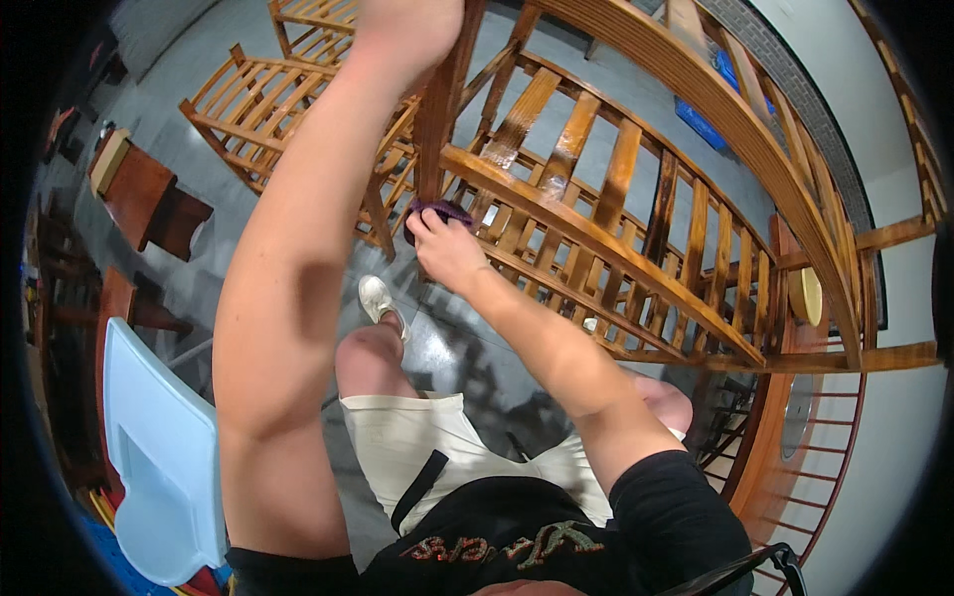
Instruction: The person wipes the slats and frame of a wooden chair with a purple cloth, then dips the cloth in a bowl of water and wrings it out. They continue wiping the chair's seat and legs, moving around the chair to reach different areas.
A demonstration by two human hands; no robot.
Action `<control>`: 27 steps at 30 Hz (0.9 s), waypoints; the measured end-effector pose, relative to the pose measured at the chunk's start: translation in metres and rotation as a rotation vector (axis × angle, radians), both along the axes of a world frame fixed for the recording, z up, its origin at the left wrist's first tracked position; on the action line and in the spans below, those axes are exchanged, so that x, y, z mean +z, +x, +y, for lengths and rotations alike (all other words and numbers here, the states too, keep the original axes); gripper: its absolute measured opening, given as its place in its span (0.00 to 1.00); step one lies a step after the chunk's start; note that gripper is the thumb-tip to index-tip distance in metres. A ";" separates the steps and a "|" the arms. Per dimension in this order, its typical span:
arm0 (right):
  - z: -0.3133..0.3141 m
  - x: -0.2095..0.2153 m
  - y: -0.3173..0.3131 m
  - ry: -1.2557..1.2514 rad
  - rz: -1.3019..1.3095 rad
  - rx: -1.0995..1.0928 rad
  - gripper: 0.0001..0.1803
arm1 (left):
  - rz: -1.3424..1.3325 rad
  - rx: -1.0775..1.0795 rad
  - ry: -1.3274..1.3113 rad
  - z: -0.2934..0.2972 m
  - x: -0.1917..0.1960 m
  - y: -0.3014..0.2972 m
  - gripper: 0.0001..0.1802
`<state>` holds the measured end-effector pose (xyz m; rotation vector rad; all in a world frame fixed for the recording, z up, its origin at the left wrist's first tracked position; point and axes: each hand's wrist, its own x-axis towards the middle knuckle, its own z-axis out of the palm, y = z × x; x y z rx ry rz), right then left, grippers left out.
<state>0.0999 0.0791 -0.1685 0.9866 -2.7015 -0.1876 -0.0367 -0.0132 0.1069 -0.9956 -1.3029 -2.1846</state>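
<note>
My right hand (447,244) is closed on a dark purple cloth (455,210), low beside the corner post (437,119) of a slatted wooden rack (596,216). My left arm reaches up along the left side. At the top edge, my left hand (415,25) is beside the upper part of that post; its fingers are cut off by the frame. The rack has glossy, brown-streaked slats on stacked levels and a curved rail across the top.
More slatted wooden racks (260,99) stand at the far left, near a reddish-brown wooden stool (149,194). A light blue plastic chair (164,447) is close on my left. Blue items (701,121) lie behind the rack. A reddish wooden piece (795,447) stands by the right wall.
</note>
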 end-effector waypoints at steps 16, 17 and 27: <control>0.055 0.135 0.088 -0.525 0.285 0.160 0.26 | -0.386 0.121 -0.397 -0.029 -0.068 0.046 0.55; 0.054 0.149 0.091 -0.525 0.303 0.153 0.24 | -0.396 0.077 -0.408 -0.021 -0.069 0.053 0.56; 0.027 0.153 0.019 -0.417 0.470 -0.236 0.35 | -0.406 0.110 -0.331 -0.013 -0.092 0.049 0.48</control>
